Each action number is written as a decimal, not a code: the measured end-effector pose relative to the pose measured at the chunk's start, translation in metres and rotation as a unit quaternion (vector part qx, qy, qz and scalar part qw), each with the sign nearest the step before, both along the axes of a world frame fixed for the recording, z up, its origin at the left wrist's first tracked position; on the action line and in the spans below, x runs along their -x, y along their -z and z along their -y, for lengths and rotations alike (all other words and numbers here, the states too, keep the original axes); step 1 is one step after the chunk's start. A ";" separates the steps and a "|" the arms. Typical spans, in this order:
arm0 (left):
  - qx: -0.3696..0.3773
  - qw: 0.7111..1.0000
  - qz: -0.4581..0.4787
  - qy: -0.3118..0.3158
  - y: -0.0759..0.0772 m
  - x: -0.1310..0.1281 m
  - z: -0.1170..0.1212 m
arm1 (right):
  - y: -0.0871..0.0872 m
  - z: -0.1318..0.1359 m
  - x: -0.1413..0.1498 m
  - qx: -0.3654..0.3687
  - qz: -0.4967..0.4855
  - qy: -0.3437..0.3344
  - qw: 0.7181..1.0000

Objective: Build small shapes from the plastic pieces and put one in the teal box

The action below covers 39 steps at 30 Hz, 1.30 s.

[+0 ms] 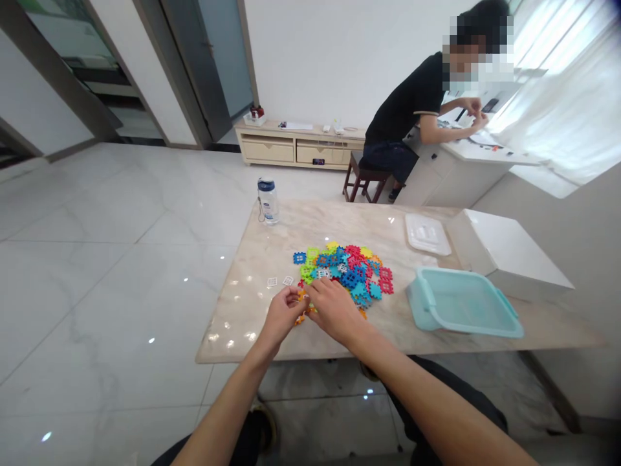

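A heap of coloured square plastic interlocking tiles (350,268), blue, red, green, yellow and orange, lies in the middle of a beige marble table (242,310). My left hand (281,314) and my right hand (334,309) meet just in front of the heap, fingers closed on small orange tiles (301,317) held between them. Two white tiles (280,281) lie loose to the left of the hands.
A teal plastic bin (460,302), a white lid (427,233) and a white box (507,252) sit at the right of the table. A water bottle (268,200) stands at the far left corner. Another person sits at a far desk.
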<state>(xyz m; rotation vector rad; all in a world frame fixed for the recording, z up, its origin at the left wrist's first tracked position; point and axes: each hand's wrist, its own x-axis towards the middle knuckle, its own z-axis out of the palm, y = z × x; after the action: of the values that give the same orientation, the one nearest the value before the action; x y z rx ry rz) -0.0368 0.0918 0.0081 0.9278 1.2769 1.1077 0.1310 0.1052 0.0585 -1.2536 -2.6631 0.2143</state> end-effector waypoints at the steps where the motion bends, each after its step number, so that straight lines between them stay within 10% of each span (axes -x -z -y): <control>1: 0.005 1.000 0.011 0.004 0.002 -0.001 0.000 | 0.000 0.000 0.001 0.002 0.005 0.001 1.000; 29: -0.030 0.997 -0.069 0.005 0.004 0.043 0.000 | 0.026 -0.005 0.028 0.016 -0.095 -0.050 0.994; 39: 0.012 0.999 -0.049 0.012 0.007 0.020 -0.003 | 0.031 -0.011 0.008 0.040 -0.105 -0.029 0.993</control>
<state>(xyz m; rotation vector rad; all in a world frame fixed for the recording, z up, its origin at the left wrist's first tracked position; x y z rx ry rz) -0.0566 0.0949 0.0012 0.9861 1.3531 1.0367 0.1230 0.1160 0.0275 -1.1079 -2.5348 0.4410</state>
